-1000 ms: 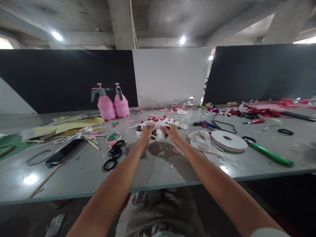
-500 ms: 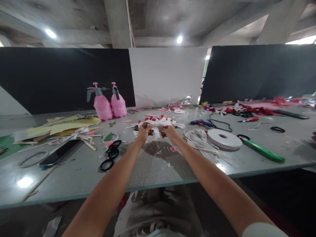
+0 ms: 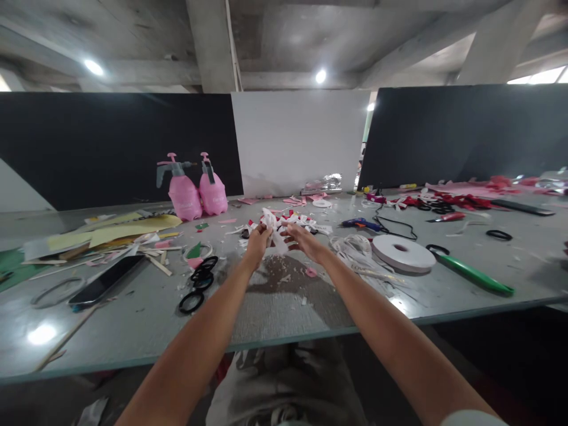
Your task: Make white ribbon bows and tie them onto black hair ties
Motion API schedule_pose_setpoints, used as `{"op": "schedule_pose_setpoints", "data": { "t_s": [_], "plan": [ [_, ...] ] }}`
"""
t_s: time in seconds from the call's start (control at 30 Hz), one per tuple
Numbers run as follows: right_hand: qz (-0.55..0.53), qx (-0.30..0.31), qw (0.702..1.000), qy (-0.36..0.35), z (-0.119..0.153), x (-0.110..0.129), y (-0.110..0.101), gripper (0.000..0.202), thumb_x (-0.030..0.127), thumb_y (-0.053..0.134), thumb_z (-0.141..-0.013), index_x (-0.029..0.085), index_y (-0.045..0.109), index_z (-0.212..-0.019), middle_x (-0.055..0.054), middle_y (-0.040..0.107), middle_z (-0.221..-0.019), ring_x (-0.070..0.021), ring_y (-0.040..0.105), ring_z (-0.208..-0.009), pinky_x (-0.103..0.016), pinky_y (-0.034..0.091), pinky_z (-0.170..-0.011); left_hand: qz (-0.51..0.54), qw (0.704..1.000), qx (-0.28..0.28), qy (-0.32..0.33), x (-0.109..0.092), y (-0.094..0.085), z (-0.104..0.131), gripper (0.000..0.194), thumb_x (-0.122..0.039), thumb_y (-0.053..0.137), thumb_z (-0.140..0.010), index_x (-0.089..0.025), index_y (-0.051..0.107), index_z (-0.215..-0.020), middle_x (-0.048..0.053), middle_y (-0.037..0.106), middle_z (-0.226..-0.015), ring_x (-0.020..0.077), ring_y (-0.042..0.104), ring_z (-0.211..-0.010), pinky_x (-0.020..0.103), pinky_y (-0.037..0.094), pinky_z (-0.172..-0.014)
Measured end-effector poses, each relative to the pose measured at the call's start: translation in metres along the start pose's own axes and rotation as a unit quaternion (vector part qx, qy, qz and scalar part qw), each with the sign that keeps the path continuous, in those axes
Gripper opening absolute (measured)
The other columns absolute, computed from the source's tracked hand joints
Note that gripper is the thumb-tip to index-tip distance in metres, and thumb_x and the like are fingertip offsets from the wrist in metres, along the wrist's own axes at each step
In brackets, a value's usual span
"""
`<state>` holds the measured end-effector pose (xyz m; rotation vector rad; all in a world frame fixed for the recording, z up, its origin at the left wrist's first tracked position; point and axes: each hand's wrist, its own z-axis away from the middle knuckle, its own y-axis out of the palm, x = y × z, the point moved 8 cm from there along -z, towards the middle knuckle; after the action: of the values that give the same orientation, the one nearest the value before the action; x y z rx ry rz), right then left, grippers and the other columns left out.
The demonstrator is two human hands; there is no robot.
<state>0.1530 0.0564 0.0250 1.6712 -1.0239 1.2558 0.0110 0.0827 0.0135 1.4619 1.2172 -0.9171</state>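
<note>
A white ribbon bow (image 3: 276, 234) is pinched in my left hand (image 3: 258, 242), its loops sticking up and one tail hanging down to the right. My right hand (image 3: 306, 241) is just right of that tail, fingers apart and curved; whether a fingertip touches the ribbon I cannot tell. Behind both hands lies a pile of white and red ribbon pieces (image 3: 306, 221) on the grey table (image 3: 284, 310). Small white scraps and a pink ring (image 3: 311, 272) lie below the hands.
To the right are loose white ribbon (image 3: 355, 245), a ribbon roll (image 3: 403, 253), a blue glue gun (image 3: 360, 223) and a green-handled tool (image 3: 477, 273). Black rings (image 3: 191, 302), a phone (image 3: 106, 280) and yellow paper (image 3: 115, 231) lie left. Two pink spray bottles (image 3: 185, 197) stand behind.
Both hands were on the white ribbon, stretched between them. Now my right hand has opened and let go, while the bow stands bunched in my left hand.
</note>
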Motion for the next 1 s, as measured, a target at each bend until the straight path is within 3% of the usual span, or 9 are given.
{"op": "schedule_pose_setpoints", "data": {
  "t_s": [0.1, 0.2, 0.33, 0.4, 0.5, 0.57, 0.67, 0.8, 1.0],
  "plan": [
    [-0.034, -0.051, 0.998, -0.007, -0.003, 0.000, -0.006, 0.040, 0.055, 0.066, -0.070, 0.019, 0.061, -0.087, -0.004, 0.063, -0.084, -0.0127, 0.058, -0.068, -0.023, 0.050, -0.056, -0.035, 0.997, 0.065, -0.010, 0.003, 0.014, 0.005, 0.032, -0.042, 0.069, -0.066, -0.017, 0.052, -0.076, -0.006, 0.049, -0.058, 0.0061, 0.044, -0.047, 0.019, 0.038, -0.047],
    [-0.041, -0.129, 0.990, -0.025, -0.007, -0.003, -0.016, 0.037, 0.046, 0.074, -0.060, 0.018, 0.057, -0.077, 0.001, 0.057, -0.068, -0.0101, 0.052, -0.056, -0.023, 0.046, -0.052, -0.083, 0.991, 0.105, 0.003, 0.006, 0.023, 0.009, 0.031, -0.044, 0.065, -0.070, -0.017, 0.049, -0.071, -0.007, 0.043, -0.055, 0.0062, 0.041, -0.046, 0.018, 0.035, -0.044],
    [0.001, -0.232, 0.973, 0.015, -0.010, -0.019, -0.041, 0.027, 0.034, 0.070, -0.060, 0.017, 0.056, -0.076, 0.002, 0.056, -0.061, -0.0091, 0.047, -0.048, -0.024, 0.040, -0.048, -0.100, 0.993, 0.056, 0.032, 0.003, 0.012, 0.006, 0.028, -0.043, 0.061, -0.074, -0.018, 0.049, -0.073, -0.006, 0.044, -0.058, 0.0075, 0.042, -0.048, 0.018, 0.034, -0.043],
    [0.069, -0.309, 0.948, 0.020, -0.006, -0.020, -0.061, 0.030, 0.030, 0.068, -0.060, 0.017, 0.058, -0.085, 0.002, 0.056, -0.061, -0.0107, 0.047, -0.049, -0.025, 0.038, -0.048, -0.109, 0.993, 0.032, 0.038, 0.000, 0.007, 0.004, 0.027, -0.042, 0.060, -0.075, -0.018, 0.049, -0.072, -0.005, 0.045, -0.058, 0.0079, 0.043, -0.048, 0.018, 0.033, -0.043],
    [0.187, -0.401, 0.893, -0.078, 0.004, 0.006, -0.082, 0.041, 0.033, 0.067, -0.062, 0.018, 0.059, -0.099, -0.001, 0.061, -0.075, -0.0151, 0.052, -0.062, -0.027, 0.040, -0.058, -0.120, 0.992, 0.025, 0.030, -0.002, 0.004, 0.004, 0.027, -0.043, 0.059, -0.075, -0.018, 0.050, -0.071, -0.004, 0.045, -0.057, 0.0092, 0.045, -0.048, 0.019, 0.036, -0.043],
    [0.251, -0.376, 0.877, -0.160, 0.005, 0.025, -0.075, 0.035, 0.037, 0.062, -0.068, 0.018, 0.062, -0.098, -0.005, 0.063, -0.086, -0.0170, 0.054, -0.073, -0.029, 0.042, -0.067, -0.130, 0.991, 0.035, 0.028, -0.003, 0.005, 0.004, 0.027, -0.043, 0.057, -0.076, -0.018, 0.050, -0.071, -0.004, 0.046, -0.058, 0.0101, 0.046, -0.049, 0.020, 0.038, -0.042],
    [0.300, -0.266, 0.890, -0.215, -0.002, 0.035, -0.049, 0.024, 0.038, 0.056, -0.075, 0.018, 0.067, -0.084, -0.005, 0.065, -0.088, -0.0176, 0.055, -0.079, -0.030, 0.042, -0.074, -0.158, 0.985, 0.057, 0.046, -0.005, 0.008, 0.005, 0.026, -0.042, 0.056, -0.077, -0.018, 0.051, -0.071, -0.004, 0.046, -0.059, 0.0106, 0.047, -0.050, 0.021, 0.039, -0.041],
    [0.280, -0.157, 0.926, -0.200, -0.009, 0.026, -0.023, 0.024, 0.037, 0.060, -0.073, 0.018, 0.070, -0.084, -0.005, 0.068, -0.088, -0.0155, 0.055, -0.073, -0.027, 0.042, -0.069, -0.194, 0.975, 0.084, 0.067, -0.006, 0.015, 0.007, 0.022, -0.039, 0.055, -0.077, -0.018, 0.051, -0.071, -0.004, 0.045, -0.058, 0.0093, 0.045, -0.047, 0.019, 0.036, -0.040],
    [0.243, -0.138, 0.941, -0.193, -0.005, 0.027, -0.016, 0.022, 0.037, 0.064, -0.070, 0.016, 0.068, -0.077, -0.002, 0.065, -0.074, -0.0133, 0.053, -0.065, -0.025, 0.040, -0.062, -0.211, 0.970, 0.102, 0.069, -0.007, 0.019, 0.012, 0.023, -0.038, 0.055, -0.078, -0.017, 0.052, -0.069, -0.005, 0.045, -0.055, 0.0080, 0.041, -0.043, 0.019, 0.032, -0.041]
  ]
}}
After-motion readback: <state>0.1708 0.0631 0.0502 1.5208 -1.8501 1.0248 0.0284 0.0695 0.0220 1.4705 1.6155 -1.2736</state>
